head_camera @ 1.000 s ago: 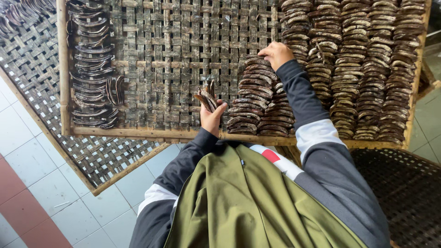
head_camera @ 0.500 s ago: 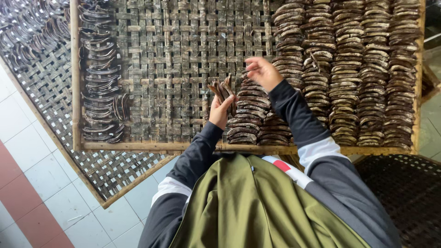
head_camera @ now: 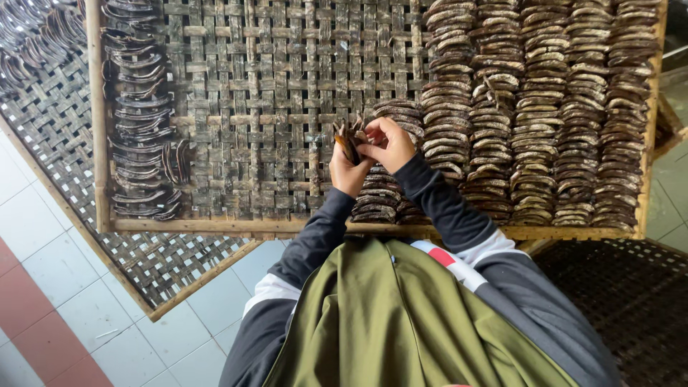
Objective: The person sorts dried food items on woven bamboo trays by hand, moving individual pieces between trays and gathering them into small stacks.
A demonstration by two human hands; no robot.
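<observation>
Both of your hands meet just above the centre of the frame, over the woven bamboo tray [head_camera: 287, 79]. Your left hand [head_camera: 349, 168] is curled shut around a small bundle of dark curved strips [head_camera: 349, 137], whose ends stick up past your fingers, and your right hand [head_camera: 387, 142] is closed at the fingertips on the top of that same bundle, pinching at one piece. To my eye you are at the point of separating a single strip from the handful so it can join the short stack [head_camera: 387, 193] directly under your wrists, near the tray's lower wooden rail [head_camera: 236, 225]. That stack is the leftmost and lowest of the packed columns [head_camera: 545, 107] filling the right half of the tray; a separate line of darker strips [head_camera: 140, 115] runs down the left edge, and bare weave lies between. The next move, as I judge it, calls for a clean pull with the right fingertips while the left keeps the rest clamped, then laying the piece flat and overlapping on top of the short stack, curve matching its neighbours. Mind that the bundle does not fan out as one piece slides free. A second lattice tray [head_camera: 64, 129] lies underneath, at lower left, over the tiled floor [head_camera: 86, 308].
</observation>
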